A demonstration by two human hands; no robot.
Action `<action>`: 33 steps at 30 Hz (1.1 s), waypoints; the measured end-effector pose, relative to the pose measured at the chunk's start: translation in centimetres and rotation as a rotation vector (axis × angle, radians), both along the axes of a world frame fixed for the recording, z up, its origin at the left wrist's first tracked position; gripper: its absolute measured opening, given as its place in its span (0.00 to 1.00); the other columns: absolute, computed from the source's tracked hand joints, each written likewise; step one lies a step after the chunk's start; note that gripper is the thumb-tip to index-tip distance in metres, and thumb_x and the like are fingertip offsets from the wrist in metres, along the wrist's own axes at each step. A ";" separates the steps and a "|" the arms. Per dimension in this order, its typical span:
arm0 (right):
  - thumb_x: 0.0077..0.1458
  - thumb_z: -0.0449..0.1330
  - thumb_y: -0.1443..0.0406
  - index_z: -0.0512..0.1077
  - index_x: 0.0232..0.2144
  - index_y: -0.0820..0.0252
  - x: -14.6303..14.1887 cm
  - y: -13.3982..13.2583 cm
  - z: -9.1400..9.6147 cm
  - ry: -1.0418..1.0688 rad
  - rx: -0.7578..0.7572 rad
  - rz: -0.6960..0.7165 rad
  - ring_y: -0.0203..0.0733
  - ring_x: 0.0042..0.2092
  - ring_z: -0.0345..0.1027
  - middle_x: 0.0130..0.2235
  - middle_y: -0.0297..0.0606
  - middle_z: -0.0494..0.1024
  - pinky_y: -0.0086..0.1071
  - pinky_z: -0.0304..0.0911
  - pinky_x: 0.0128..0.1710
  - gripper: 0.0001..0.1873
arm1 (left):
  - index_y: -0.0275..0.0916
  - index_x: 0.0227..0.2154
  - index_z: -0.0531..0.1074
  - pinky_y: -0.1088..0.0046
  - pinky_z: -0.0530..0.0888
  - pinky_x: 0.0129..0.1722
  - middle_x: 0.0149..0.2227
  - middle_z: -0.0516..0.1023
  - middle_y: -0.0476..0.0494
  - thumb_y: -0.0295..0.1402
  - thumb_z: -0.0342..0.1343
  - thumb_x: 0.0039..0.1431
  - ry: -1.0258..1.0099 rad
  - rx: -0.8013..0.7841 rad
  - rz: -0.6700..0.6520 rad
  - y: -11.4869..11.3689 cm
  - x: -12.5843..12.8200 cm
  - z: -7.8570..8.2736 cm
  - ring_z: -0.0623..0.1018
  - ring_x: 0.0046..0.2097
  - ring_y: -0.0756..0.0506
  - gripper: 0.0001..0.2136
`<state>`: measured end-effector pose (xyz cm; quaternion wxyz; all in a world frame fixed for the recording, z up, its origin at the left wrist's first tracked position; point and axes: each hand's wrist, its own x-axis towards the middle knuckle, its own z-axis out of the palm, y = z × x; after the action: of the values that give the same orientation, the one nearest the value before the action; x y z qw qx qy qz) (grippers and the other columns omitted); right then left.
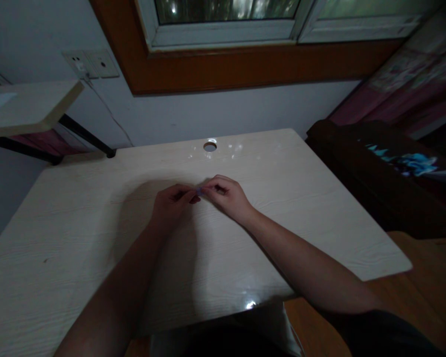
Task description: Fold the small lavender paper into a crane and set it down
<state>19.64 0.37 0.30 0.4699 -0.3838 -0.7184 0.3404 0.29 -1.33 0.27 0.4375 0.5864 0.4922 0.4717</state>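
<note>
Over the middle of the pale wood-grain table (282, 188), both my hands meet fingertip to fingertip. Between them is a tiny bluish-purple object (198, 191), mostly covered by the fingers and too small to name. My left hand (173, 202) pinches it from the left with thumb and forefinger. From the right, my right hand (226, 194) pinches the same small thing, its other fingers curled. The left forearm and hand cast a dark shadow on the tabletop.
A round cable hole (210, 147) lies near the table's back edge. At the left, a raised shelf (33, 106) stands on black legs. A white cord (109, 113) hangs from the wall socket (91, 64). Dark brown furniture (379, 183) stands beyond the right edge.
</note>
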 end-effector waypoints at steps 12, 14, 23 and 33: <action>0.60 0.61 0.62 0.76 0.34 0.58 0.0 0.0 -0.2 -0.055 0.059 -0.022 0.37 0.34 0.68 0.33 0.37 0.76 0.30 0.63 0.33 0.06 | 0.38 0.32 0.79 0.72 0.77 0.36 0.31 0.83 0.45 0.37 0.65 0.50 0.009 0.027 0.162 0.8 -0.4 -0.1 0.80 0.32 0.47 0.09; 0.60 0.60 0.62 0.76 0.34 0.58 0.1 -0.1 -0.2 -0.066 0.068 -0.025 0.36 0.34 0.68 0.33 0.37 0.76 0.30 0.63 0.33 0.06 | 0.38 0.32 0.79 0.71 0.76 0.38 0.32 0.82 0.45 0.37 0.66 0.49 0.017 0.031 0.167 0.9 -0.5 -0.3 0.80 0.34 0.47 0.09; 0.61 0.59 0.62 0.75 0.35 0.57 0.2 -0.2 0.0 -0.138 0.130 -0.039 0.38 0.34 0.67 0.33 0.37 0.75 0.32 0.62 0.35 0.06 | 0.41 0.32 0.79 0.73 0.75 0.39 0.33 0.82 0.48 0.38 0.66 0.50 0.090 0.070 0.140 0.9 -0.7 -0.8 0.79 0.35 0.48 0.08; 0.62 0.58 0.62 0.75 0.34 0.58 0.1 0.1 -0.3 -0.102 0.085 -0.035 0.38 0.34 0.67 0.33 0.37 0.74 0.31 0.61 0.35 0.08 | 0.38 0.29 0.75 0.68 0.75 0.42 0.33 0.81 0.45 0.36 0.66 0.48 -0.122 0.050 0.112 1.1 -0.7 -0.9 0.79 0.36 0.47 0.09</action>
<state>19.71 0.45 -0.02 0.4544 -0.3927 -0.7483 0.2816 -0.46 -0.26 -0.64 0.4249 0.5387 0.4847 0.5426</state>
